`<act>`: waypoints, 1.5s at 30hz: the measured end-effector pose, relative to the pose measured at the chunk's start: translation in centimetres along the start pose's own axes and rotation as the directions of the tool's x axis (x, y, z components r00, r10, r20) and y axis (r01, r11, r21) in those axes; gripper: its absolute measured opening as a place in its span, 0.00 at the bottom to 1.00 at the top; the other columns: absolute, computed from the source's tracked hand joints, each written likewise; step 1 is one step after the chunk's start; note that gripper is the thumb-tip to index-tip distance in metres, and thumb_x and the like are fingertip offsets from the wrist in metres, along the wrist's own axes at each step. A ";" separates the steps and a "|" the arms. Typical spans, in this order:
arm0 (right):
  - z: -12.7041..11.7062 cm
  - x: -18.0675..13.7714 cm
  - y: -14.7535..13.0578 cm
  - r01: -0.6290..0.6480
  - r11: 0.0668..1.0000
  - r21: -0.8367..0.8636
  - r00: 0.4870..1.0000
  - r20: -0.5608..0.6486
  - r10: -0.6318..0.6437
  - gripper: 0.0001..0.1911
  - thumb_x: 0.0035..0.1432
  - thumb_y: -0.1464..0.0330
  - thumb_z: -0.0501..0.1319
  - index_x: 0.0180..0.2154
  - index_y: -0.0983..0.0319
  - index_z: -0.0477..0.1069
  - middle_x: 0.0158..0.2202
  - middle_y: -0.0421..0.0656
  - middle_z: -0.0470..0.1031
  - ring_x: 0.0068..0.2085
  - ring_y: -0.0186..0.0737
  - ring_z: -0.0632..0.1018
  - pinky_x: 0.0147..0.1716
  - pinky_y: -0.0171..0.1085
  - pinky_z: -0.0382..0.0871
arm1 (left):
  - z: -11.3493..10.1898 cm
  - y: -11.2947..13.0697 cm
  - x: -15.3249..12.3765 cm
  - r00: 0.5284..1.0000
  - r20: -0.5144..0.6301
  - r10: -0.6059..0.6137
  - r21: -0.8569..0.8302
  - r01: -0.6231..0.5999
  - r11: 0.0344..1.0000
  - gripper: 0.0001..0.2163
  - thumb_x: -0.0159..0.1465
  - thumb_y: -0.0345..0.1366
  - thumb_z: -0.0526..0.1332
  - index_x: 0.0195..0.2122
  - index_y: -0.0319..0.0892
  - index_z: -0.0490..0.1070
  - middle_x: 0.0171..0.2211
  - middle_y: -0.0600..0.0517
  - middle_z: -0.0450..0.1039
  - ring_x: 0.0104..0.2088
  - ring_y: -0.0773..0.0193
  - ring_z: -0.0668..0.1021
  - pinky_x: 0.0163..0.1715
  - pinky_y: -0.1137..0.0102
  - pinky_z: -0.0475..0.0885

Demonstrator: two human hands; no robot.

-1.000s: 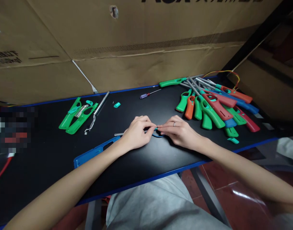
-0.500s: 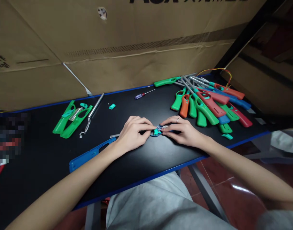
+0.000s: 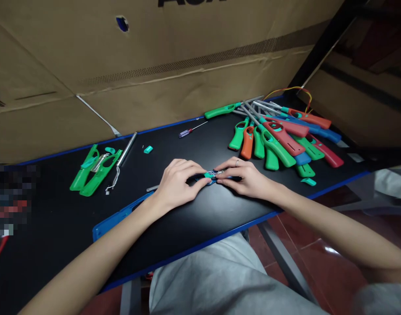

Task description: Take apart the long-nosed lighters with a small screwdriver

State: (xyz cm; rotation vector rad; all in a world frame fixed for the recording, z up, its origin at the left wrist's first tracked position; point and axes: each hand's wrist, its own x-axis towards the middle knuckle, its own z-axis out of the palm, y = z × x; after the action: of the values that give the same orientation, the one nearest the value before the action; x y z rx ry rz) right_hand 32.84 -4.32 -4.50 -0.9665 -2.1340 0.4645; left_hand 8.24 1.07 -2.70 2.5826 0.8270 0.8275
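Observation:
In front of me on the black table, both hands meet over a small blue lighter half (image 3: 211,181) with a teal trigger piece and thin wires inside. My left hand (image 3: 180,181) pinches its left side by the teal part. My right hand (image 3: 241,176) has its fingertips closed on the wired end at the right. The fingers cover much of the piece. Partly beneath my left forearm lies another blue shell half (image 3: 113,218). A thin metal rod (image 3: 152,189) pokes out beside my left hand.
Several utility lighters (image 3: 282,140) in green, red, orange and blue pile up at right. A purple-handled screwdriver (image 3: 186,133) lies at the back. On the left are an opened green lighter shell (image 3: 98,177) and a metal tube (image 3: 126,149) with wires. A cardboard sheet (image 3: 161,52) stands behind.
My view has shifted slightly. My left thumb and fingers have moved over the teal piece, covering more of it, and my right fingertips have moved closer to it.

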 end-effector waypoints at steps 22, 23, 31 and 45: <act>-0.5 1.7 0.1 0.147 0.982 -0.122 0.955 0.276 -0.109 0.17 0.70 0.66 0.57 0.57 0.62 0.73 0.46 0.51 0.68 0.47 0.45 0.70 0.50 0.44 0.71 | -0.9 -2.3 -0.4 0.988 0.038 0.149 -0.124 -0.143 0.982 0.08 0.68 0.35 0.63 0.46 0.44 0.81 0.44 0.47 0.83 0.43 0.61 0.83 0.46 0.65 0.79; -0.5 1.7 0.1 0.153 0.978 -0.139 0.951 0.288 -0.108 0.17 0.71 0.65 0.57 0.57 0.61 0.73 0.46 0.51 0.67 0.47 0.45 0.70 0.49 0.44 0.70 | -0.9 -2.3 -0.5 0.991 0.031 0.131 -0.141 -0.126 0.982 0.08 0.68 0.34 0.63 0.46 0.44 0.81 0.44 0.47 0.83 0.43 0.61 0.83 0.47 0.65 0.79; -0.1 1.6 -0.2 0.160 0.958 -0.238 0.944 0.322 -0.077 0.16 0.74 0.63 0.53 0.57 0.58 0.73 0.47 0.49 0.65 0.44 0.43 0.65 0.46 0.42 0.64 | -0.2 -1.6 -0.9 0.999 0.024 0.037 -0.127 -0.033 0.991 0.12 0.70 0.34 0.61 0.51 0.40 0.78 0.46 0.45 0.82 0.46 0.59 0.83 0.50 0.64 0.80; 0.2 1.6 0.2 0.140 0.971 -0.195 0.942 0.327 -0.070 0.13 0.74 0.64 0.52 0.46 0.61 0.73 0.45 0.49 0.66 0.42 0.43 0.65 0.44 0.41 0.63 | 0.1 -1.7 -0.7 0.998 0.030 0.057 -0.105 -0.053 0.993 0.11 0.71 0.36 0.60 0.50 0.41 0.78 0.45 0.45 0.82 0.45 0.59 0.83 0.50 0.62 0.80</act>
State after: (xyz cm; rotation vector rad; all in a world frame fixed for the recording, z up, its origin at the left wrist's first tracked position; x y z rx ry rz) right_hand 32.08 -2.97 -3.94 -0.9379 -2.5586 0.3583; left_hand 7.11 1.95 -3.81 2.5303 0.6876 0.8192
